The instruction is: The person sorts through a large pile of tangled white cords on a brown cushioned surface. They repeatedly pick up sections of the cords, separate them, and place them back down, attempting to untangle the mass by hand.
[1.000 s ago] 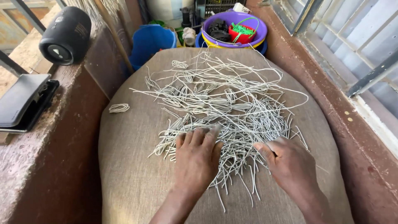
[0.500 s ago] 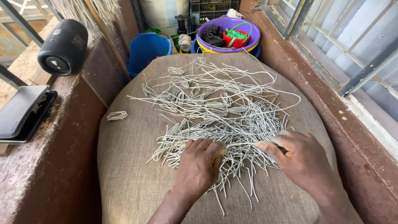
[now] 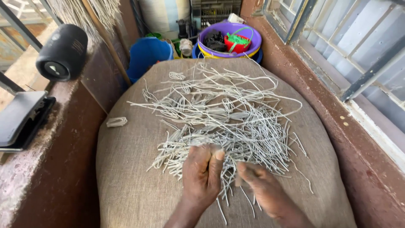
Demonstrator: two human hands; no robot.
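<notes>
A heap of pale grey cord pieces (image 3: 228,118) lies spread over a stuffed burlap sack (image 3: 135,185). My left hand (image 3: 202,173) rests on the near edge of the heap, its fingers curled over a few strands. My right hand (image 3: 263,188) is close beside it, thumb and fingers pinched on cord pieces at the heap's front. A small coil of the same cord (image 3: 116,122) lies apart on the sack's left side.
A black cylindrical speaker (image 3: 62,52) and a flat black case (image 3: 23,120) sit on the left ledge. Beyond the sack stand a blue bucket (image 3: 147,55) and a purple basin (image 3: 230,38) holding a small red basket. A barred window (image 3: 350,55) runs along the right.
My right hand has moved left, toward my left hand, and closed on strands. My left hand's fingers have curled up from flat. The view has shifted slightly.
</notes>
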